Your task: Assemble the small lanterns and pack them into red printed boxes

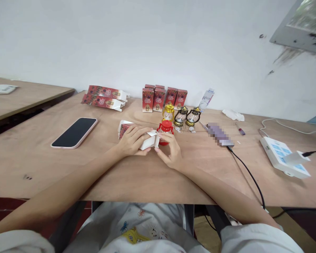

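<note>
A small cardboard box (149, 141) with white sides and a flap at its right end lies in my hands just above the wooden table. My left hand (132, 141) is wrapped round its left part, hiding much of it; a red printed side (124, 128) shows behind my fingers. With fingertips and thumb, my right hand (170, 150) pinches the flap end. Right behind that hand stands a red mini lantern (165, 128), partly covered by my fingers. A gold lantern (168, 113) and two dark bronze lanterns (181, 116) stand farther back.
Several red printed boxes (158, 99) stand by the wall. Flattened cartons (105, 97) lie to their left. A phone (75, 133) rests at left, another phone (220, 134) with a cable at right. A power strip (283, 156), screwdriver (240, 130) and tissue (233, 115) are farther right.
</note>
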The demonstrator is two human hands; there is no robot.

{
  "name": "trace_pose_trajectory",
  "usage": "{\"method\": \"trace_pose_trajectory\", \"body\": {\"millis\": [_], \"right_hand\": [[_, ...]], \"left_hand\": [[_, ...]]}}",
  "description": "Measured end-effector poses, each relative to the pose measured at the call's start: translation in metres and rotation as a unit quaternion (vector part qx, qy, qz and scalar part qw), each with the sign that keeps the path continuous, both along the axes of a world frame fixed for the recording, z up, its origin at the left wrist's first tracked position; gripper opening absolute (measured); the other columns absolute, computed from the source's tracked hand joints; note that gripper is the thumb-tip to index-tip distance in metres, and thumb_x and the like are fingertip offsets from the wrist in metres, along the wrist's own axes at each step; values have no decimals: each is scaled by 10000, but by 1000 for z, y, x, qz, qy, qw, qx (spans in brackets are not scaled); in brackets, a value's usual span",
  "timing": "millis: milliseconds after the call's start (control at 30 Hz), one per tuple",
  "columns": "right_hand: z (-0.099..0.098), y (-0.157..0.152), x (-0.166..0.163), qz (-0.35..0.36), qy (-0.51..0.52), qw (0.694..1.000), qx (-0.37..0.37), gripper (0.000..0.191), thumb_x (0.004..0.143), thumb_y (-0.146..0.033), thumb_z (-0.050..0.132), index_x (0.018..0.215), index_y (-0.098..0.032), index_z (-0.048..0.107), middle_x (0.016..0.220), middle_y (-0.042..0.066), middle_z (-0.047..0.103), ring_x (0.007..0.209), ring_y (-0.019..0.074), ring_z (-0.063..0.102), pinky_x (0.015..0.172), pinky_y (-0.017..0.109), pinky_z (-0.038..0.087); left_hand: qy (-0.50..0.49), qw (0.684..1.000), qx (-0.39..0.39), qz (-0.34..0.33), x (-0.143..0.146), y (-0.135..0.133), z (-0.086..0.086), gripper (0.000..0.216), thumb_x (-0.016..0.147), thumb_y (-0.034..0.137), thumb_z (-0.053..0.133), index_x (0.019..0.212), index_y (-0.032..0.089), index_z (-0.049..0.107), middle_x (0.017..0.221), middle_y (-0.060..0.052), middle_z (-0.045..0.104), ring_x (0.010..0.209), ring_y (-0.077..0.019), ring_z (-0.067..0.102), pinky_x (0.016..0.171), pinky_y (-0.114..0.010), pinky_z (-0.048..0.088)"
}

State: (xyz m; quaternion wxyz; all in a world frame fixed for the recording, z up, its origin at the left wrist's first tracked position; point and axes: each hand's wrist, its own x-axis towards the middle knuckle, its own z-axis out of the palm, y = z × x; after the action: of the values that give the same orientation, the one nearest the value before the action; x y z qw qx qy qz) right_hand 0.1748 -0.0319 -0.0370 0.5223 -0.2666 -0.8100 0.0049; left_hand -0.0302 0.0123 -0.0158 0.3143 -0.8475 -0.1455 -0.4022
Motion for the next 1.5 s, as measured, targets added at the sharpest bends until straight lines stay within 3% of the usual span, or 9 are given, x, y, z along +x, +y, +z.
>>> {"method": "trace_pose_trajectory", "body": {"millis": [167,333,467,700,800,1100,1333,1500], "right_hand": [[-1,1,-2,1,34,999,-23,328,891,-174,461,1217,-212,447,1157,123,552,1092,187,565,834,346,544],[1,1,-3,-29,25,999,-19,206,894,-144,443,1056,-207,555,1086,101,560,1064,182,575,917,375,499],[-1,2,-2,-2,-8,1000,-22,283,887,-96,409,1079,-203,586,1175,115,486,1014,158,592,904,351,512],[-7,6,0,35,-47,998,-22,270,838,-62,432,979,-206,611,1279,112,414,1099,191,553,930,400,525],[-7,5,-1,30,-72,997,-17,277,846,-76,448,1061,-202,570,1298,129,406,1113,197,560,955,403,516],[-5,3,-4,7,-127,992,-11,373,868,-89,438,1226,-187,472,1364,167,364,1167,216,545,974,391,512],[-9,5,-4,10,-152,988,-16,261,867,-75,432,1089,-160,538,1473,163,254,1267,240,477,1008,392,490],[-11,7,-5,12,-146,989,-24,229,875,-81,418,1053,-159,540,1493,158,239,1265,231,484,1012,385,488]], "left_hand": [[-13,1000,4,17,2,-3,4,503,762,494,603,1113,146,508,1039,-163,622,910,-274,600,754,-395,470],[-10,998,-23,60,4,-4,1,417,759,408,622,1081,166,514,1064,-150,615,924,-277,591,777,-413,458],[-16,996,-42,81,1,-1,-4,365,766,378,617,1051,175,512,1078,-147,604,959,-277,585,799,-428,448],[-71,992,-101,-6,-6,17,-19,344,758,397,664,924,195,441,1129,-122,578,1034,-254,564,831,-429,456],[-96,986,-138,-19,-7,21,-23,359,759,414,668,883,197,411,1134,-123,571,1068,-238,557,840,-413,482],[-69,994,-89,-1,-4,14,-18,327,783,348,646,928,184,403,1133,-159,565,1034,-256,582,768,-381,535],[-46,997,-61,18,0,9,-9,335,801,434,612,910,175,430,1079,-168,592,959,-251,620,728,-353,548],[-7,997,-71,30,2,5,-2,367,809,408,605,1044,158,474,1147,-175,605,1051,-272,603,846,-389,520]]}}
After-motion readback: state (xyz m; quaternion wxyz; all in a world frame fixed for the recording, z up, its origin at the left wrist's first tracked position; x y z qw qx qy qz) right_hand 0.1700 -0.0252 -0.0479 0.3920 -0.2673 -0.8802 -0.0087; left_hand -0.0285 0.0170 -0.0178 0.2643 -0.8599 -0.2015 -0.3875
